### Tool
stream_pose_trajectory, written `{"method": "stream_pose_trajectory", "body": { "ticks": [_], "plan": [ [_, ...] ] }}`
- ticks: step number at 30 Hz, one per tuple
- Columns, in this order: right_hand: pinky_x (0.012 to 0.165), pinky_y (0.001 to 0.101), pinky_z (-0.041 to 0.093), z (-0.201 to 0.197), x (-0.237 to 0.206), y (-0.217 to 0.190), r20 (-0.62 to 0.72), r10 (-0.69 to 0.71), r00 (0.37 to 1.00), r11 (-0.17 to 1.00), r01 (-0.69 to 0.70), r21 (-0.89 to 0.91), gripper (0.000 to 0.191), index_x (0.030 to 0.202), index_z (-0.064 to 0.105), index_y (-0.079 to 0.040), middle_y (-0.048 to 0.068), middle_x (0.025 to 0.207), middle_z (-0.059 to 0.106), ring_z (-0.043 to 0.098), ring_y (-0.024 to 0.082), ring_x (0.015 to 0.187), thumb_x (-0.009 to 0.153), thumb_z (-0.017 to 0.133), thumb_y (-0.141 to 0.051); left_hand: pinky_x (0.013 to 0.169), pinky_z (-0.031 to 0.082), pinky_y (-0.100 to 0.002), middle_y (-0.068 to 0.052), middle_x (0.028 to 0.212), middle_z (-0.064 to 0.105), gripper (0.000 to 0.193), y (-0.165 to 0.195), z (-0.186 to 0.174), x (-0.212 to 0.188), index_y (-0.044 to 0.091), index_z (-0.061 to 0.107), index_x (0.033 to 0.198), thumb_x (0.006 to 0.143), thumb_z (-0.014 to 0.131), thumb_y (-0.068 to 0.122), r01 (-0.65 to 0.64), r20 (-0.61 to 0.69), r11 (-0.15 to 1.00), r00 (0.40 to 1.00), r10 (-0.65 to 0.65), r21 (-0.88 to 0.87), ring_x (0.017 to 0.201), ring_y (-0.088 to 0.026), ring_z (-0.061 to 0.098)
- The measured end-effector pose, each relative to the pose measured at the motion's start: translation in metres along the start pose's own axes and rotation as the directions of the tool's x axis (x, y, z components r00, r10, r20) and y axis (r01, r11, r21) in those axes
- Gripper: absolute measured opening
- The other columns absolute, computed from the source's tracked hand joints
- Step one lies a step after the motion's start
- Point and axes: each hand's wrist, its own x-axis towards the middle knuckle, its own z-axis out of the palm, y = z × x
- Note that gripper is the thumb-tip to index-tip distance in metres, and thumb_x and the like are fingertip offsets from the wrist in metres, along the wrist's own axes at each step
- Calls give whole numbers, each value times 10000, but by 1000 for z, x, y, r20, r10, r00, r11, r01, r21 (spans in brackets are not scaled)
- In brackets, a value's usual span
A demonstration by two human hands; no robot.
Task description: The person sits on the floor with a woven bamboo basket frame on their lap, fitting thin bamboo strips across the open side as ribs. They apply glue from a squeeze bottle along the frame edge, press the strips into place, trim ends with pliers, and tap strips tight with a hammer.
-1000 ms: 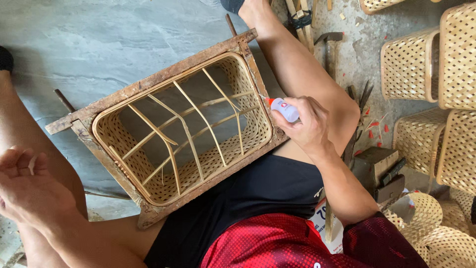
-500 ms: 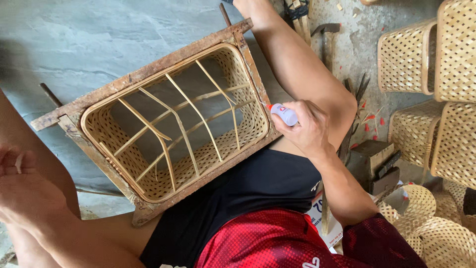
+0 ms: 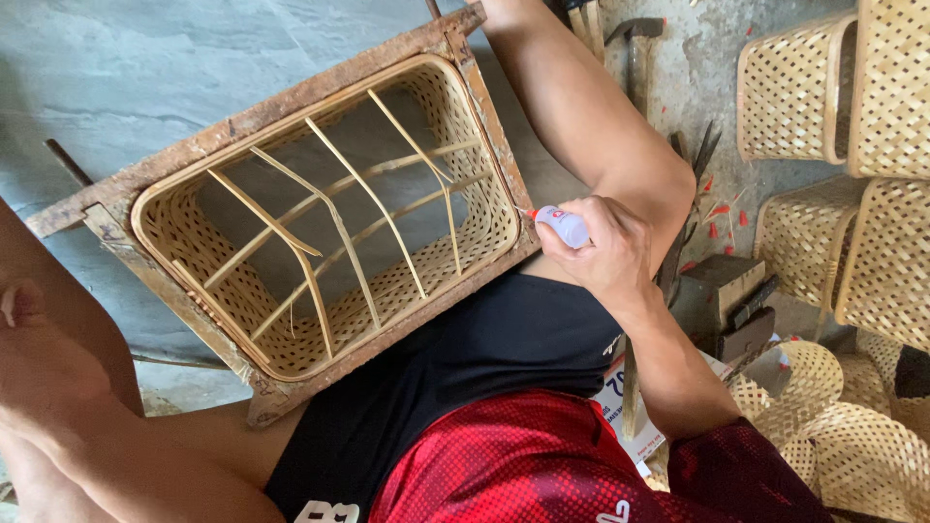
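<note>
A woven bamboo basket (image 3: pixel 455 165) sits inside a rusty rectangular metal frame (image 3: pixel 291 102), resting tilted on my lap and knees. Thin bamboo strips (image 3: pixel 334 228) cross its open bottom. My right hand (image 3: pixel 605 252) grips a small white glue bottle (image 3: pixel 560 225) with a red nozzle, its tip touching the basket's right rim near the frame's corner. My left hand (image 3: pixel 39 353) lies at the far left edge on my knee, apart from the frame; its fingers are partly out of view and appear to hold nothing.
Several finished woven baskets (image 3: pixel 843 107) are stacked at the right, with round woven pieces (image 3: pixel 843 436) lower right. A hammer (image 3: pixel 635 39), dark blades (image 3: pixel 693 155) and wooden blocks (image 3: pixel 731 300) lie on the floor beside my right leg. Grey stone floor (image 3: pixel 145 68) lies behind the frame.
The view has shifted so the frame sits further left and down. My right hand has kept the glue bottle at the basket's right rim; my left hand has slid toward the left edge.
</note>
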Motion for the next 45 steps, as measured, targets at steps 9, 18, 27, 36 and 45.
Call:
{"method": "stream_pose_trajectory", "body": {
  "ticks": [9, 18, 27, 36, 45],
  "plan": [
    [897, 282, 547, 13, -33, 7, 33, 181, 983, 898, -179, 401, 246, 1186, 658, 14, 109, 1047, 693, 676, 164, 963, 1028, 791, -120, 825, 520, -310, -52, 984, 667, 250, 22, 22, -1, 17, 662, 1040, 1053, 501, 208, -81, 16, 977, 997, 79, 197, 924, -161, 611],
    [806, 268, 546, 118, -45, -66, 469, -102, 877, 608, -319, 727, 397, 1170, 643, -7, 70, 1032, 718, 660, 111, 890, 982, 791, -324, 788, 494, -337, -46, 888, 620, 256, -3, 31, 25, 32, 623, 1001, 1094, 499, 235, -106, -68, 963, 993, 92, -249, 843, -157, 579],
    [722, 291, 559, 118, -22, -96, 450, -227, 864, 810, -89, 579, 403, 1111, 674, -22, 91, 906, 718, 706, 173, 788, 914, 842, -331, 701, 405, -308, 13, 767, 451, 283, -22, 22, 28, 79, 502, 826, 1098, 541, 149, -223, 19, 920, 970, 242, -321, 712, -110, 404],
    [749, 307, 591, 116, -10, -106, 414, -320, 852, 790, -1, 613, 393, 1108, 663, -10, 113, 944, 743, 749, 198, 844, 915, 849, -297, 666, 366, -308, -1, 742, 420, 331, -27, 19, 22, 84, 474, 814, 1120, 548, 185, -243, 15, 910, 965, 263, -336, 682, -116, 383],
    [736, 318, 583, 107, -7, -109, 406, -284, 868, 835, 16, 550, 361, 1089, 672, -24, 116, 919, 734, 748, 212, 836, 892, 883, -241, 631, 328, -308, -14, 717, 390, 381, -25, 17, 25, 89, 447, 802, 1143, 555, 222, -247, 40, 907, 960, 276, -342, 653, -121, 363]
  ]
}}
